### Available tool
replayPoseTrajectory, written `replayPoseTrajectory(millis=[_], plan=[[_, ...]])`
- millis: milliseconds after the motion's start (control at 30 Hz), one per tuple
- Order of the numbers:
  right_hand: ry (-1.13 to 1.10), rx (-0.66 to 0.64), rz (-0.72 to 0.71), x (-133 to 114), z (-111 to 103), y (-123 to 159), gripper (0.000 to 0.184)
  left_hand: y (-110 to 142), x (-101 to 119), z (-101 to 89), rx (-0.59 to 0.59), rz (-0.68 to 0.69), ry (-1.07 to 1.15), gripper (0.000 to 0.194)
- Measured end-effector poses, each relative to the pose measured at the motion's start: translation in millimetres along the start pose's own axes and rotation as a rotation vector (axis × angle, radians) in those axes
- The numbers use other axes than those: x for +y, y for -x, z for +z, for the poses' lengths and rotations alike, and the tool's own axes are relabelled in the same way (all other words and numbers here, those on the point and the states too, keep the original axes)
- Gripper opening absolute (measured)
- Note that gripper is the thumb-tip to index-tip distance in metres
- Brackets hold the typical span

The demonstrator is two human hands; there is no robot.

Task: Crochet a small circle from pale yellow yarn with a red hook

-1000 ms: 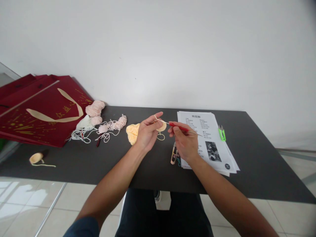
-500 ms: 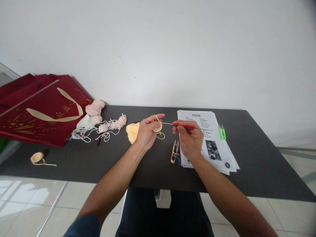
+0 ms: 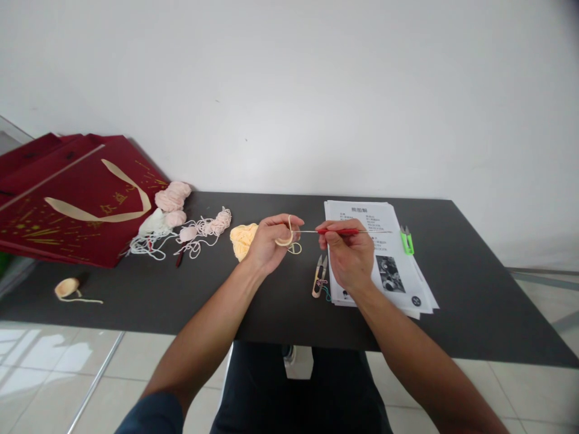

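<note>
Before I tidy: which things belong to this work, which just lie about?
In the work: hook, in the right hand; cream piece, in the left hand; yellow yarn; printed sheets, probably.

Apparently lying about: red bags; pink yarn; white yarn; green snips; pale snips.

My one view is from a camera worn on the person's head, facing forward and down. It is close enough to show the left hand on yellow yarn and the right hand on a red hook near mid-frame. Beyond the grip, I see the table meet the pale wall; below it, nearer the lens, the lap. The wide framing reaches well out to both sides of the grip.
</note>
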State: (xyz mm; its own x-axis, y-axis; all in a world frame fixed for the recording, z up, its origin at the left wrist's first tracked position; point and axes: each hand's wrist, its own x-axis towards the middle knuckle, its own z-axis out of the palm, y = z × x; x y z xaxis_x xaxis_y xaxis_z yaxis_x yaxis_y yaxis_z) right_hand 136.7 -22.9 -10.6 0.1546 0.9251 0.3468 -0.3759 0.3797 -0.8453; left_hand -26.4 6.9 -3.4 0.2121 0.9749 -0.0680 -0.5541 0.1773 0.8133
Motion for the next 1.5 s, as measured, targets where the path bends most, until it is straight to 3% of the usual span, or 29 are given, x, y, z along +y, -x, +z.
replayPoseTrajectory(millis=[300, 600, 700, 833, 1033, 1267, 1500], plan=[[0.015, 0.007, -0.004, -2, -3, -2, 0.012, 0, -1, -0.5, -0.022, -0.040, 0.012, 0.026], [-0.154, -0.008, 0.185, -10, -2, -7, 0.023, 2, 4, 1.5, -0.109, -0.086, 0.037, 0.022], [-0.253, 0.006, 0.308, -7, -4, -10, 0.025, 4, 4, 1.4, -0.127, -0.036, 0.006, 0.022], [-0.276, 0.063, 0.399, 1, -5, -11, 0.023, 5, -3, 2.1, -0.056, 0.114, -0.179, 0.028], [-0.227, 0.100, 0.336, 11, 1, -4, 0.018, 3, -11, 1.1, 0.062, 0.237, -0.393, 0.022], [-0.199, 0.123, 0.299, 6, 9, -1, 0.016, 3, -13, 4.4, 0.093, 0.201, -0.344, 0.046], [-0.157, 0.148, 0.272, 8, 10, -2, 0.018, 4, -13, 5.0, 0.140, 0.310, -0.432, 0.025]])
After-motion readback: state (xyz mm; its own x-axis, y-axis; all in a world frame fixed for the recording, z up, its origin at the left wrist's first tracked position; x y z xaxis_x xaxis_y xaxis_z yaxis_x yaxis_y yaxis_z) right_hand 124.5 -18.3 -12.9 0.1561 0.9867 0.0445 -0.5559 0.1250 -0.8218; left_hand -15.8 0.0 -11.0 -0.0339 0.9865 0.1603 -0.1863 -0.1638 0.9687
